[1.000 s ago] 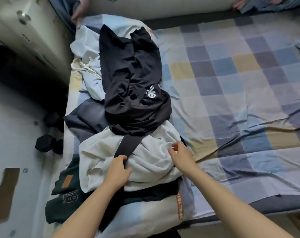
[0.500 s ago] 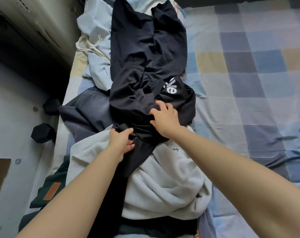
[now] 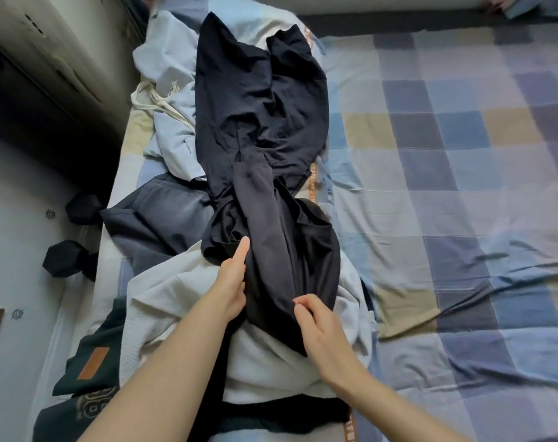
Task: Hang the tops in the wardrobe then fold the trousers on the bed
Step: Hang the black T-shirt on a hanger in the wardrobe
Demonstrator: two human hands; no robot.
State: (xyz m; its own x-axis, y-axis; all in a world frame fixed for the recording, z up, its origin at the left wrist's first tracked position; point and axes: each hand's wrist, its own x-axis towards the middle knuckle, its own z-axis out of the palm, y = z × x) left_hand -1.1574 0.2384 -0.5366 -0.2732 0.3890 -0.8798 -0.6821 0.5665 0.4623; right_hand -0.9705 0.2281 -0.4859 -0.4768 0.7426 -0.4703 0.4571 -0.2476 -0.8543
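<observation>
A pile of clothes lies along the left side of the bed point(image 3: 462, 154). On top stretches a black top point(image 3: 258, 116), its lower part folded over toward me. Beneath it lie a white garment point(image 3: 175, 301), a grey-blue garment point(image 3: 156, 218), a pale blue garment point(image 3: 172, 62) and a dark green garment point(image 3: 92, 355) with an orange patch. My left hand point(image 3: 233, 282) rests flat against the black fabric's left side, thumb up. My right hand point(image 3: 319, 330) pinches the black fabric's near edge with curled fingers.
A checked sheet in blue, grey and tan covers the bed to the right of the pile. Two black dumbbells point(image 3: 67, 256) lie on the floor left of the bed. A pale cabinet point(image 3: 48, 43) stands at the top left.
The lower part of the black top has been flipped toward me, hiding its white lettering. My right hand came back from the middle of the top to its near edge.
</observation>
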